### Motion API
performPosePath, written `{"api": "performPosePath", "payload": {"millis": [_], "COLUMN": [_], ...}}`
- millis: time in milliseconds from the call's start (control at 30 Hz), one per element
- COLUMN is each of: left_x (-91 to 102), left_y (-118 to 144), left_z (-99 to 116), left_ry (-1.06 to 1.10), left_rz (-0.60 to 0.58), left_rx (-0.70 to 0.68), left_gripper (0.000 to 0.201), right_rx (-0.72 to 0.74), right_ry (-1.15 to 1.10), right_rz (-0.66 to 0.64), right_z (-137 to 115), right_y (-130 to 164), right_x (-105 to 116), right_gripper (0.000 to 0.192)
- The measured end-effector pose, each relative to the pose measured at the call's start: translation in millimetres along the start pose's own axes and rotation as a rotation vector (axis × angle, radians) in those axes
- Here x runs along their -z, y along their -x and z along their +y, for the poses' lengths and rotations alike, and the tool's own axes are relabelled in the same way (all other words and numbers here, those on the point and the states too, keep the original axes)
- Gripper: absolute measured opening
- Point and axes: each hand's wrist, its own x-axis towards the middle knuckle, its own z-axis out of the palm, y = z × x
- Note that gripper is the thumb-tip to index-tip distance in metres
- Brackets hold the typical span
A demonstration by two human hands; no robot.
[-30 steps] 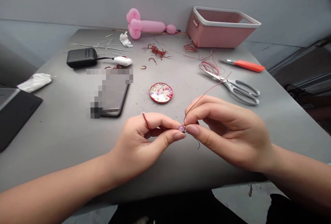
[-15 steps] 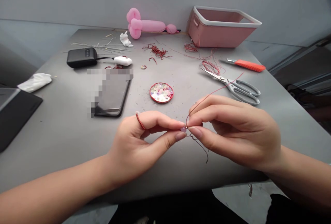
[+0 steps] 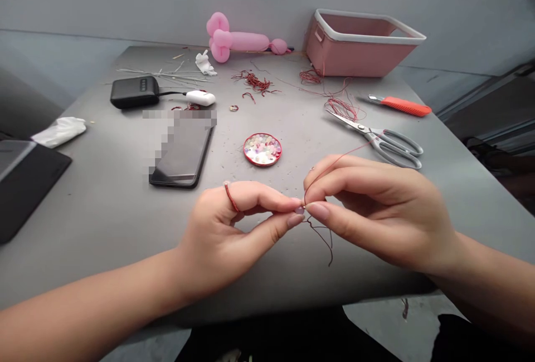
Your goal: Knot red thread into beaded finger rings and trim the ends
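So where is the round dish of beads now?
The round bead dish sits mid-table, just beyond the hands, between the black phone on its left and the scissors on its right.

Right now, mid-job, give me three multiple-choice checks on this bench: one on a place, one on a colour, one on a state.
1. Where do the scissors lie? A: inside the basket. B: on the table, beyond the right hand. C: on the phone.
2. What colour is the basket? A: pink. B: green. C: black.
3. What is the left hand doing? A: lying flat. B: holding the scissors. C: pinching at the red thread where both hands' fingertips meet.

Answers: 1 B, they lie flat on the grey table. 2 A, pink walls, pale rim. 3 C, thumb and forefinger are closed together.
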Motion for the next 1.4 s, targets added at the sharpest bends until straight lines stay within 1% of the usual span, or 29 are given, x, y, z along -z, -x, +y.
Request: {"api": "performPosePath", "payload": {"millis": [67, 133, 200, 267, 300, 367, 500, 600, 667, 733, 800, 1000, 1200, 1300, 1400], "left_x": [0.0, 0.1, 0.1, 0.0, -0.1, -0.3, -0.4, -0.3, -0.4, -0.8, -1.3, -1.8, -0.4, 0.0, -0.2], "left_y": [0.6, 0.7, 0.4, 0.4, 0.6, 1.3, 2.4, 2.5, 2.8, 3.6, 4.5, 6.7, 5.0, 4.0, 4.1], "left_z": [0.0, -0.3, -0.5, -0.6, -0.6, -0.7, -1.8, -3.1, -4.0, -5.2, -6.7, -7.8, 0.5, 3.6, 4.8], "left_ry": [0.003, 0.027, 0.063, 0.084, 0.086, 0.091, 0.134, 0.150, 0.136, 0.105, 0.064, -0.042, -0.300, -0.376, -0.385], "left_rz": [-0.011, -0.029, -0.024, 0.003, 0.018, 0.032, 0.027, 0.027, 0.012, -0.007, -0.025, -0.063, -0.047, -0.052, -0.066], "left_rx": [0.037, 0.079, 0.129, 0.168, 0.180, 0.201, 0.255, 0.284, 0.269, 0.222, 0.171, 0.059, -0.042, -0.073, -0.078], "left_gripper": [0.018, 0.017, 0.014, 0.012, 0.011, 0.011, 0.010, 0.010, 0.010, 0.010, 0.012, 0.017, 0.017, 0.016, 0.016], "right_rx": [-0.047, -0.038, 0.067, 0.204, 0.255, 0.296, 0.311, 0.384, 0.429, 0.443, 0.416, 0.237, 0.137, 0.015, -0.164], "right_ry": [-0.036, -0.001, 0.127, 0.299, 0.380, 0.497, 0.647, 0.751, 0.766, 0.743, 0.704, 0.544, 0.383, 0.258, 0.126], "right_rz": [-0.007, 0.036, 0.135, 0.220, 0.237, 0.228, 0.213, 0.226, 0.220, 0.203, 0.196, 0.169, 0.117, 0.044, -0.060], "right_z": [0.2, 1.4, 2.9, 3.9, 4.1, 3.6, 1.7, 1.9, 3.3, 5.2, 6.6, 5.8, 2.5, 0.9, 0.1], "right_y": [-0.6, -0.2, 1.4, 3.7, 4.9, 7.1, 9.8, 10.8, 11.4, 12.0, 12.6, 14.1, 12.9, 10.3, 7.2], "right_x": [-0.5, -1.7, -3.6, -6.0, -7.2, -9.5, -12.0, -11.5, -11.1, -11.9, -13.8, -19.7, -19.4, -17.6, -14.8], "right_gripper": [0.013, 0.013, 0.009, 0.016, 0.020, 0.024, 0.022, 0.020, 0.019, 0.018, 0.017, 0.012, 0.016, 0.019, 0.017]}}
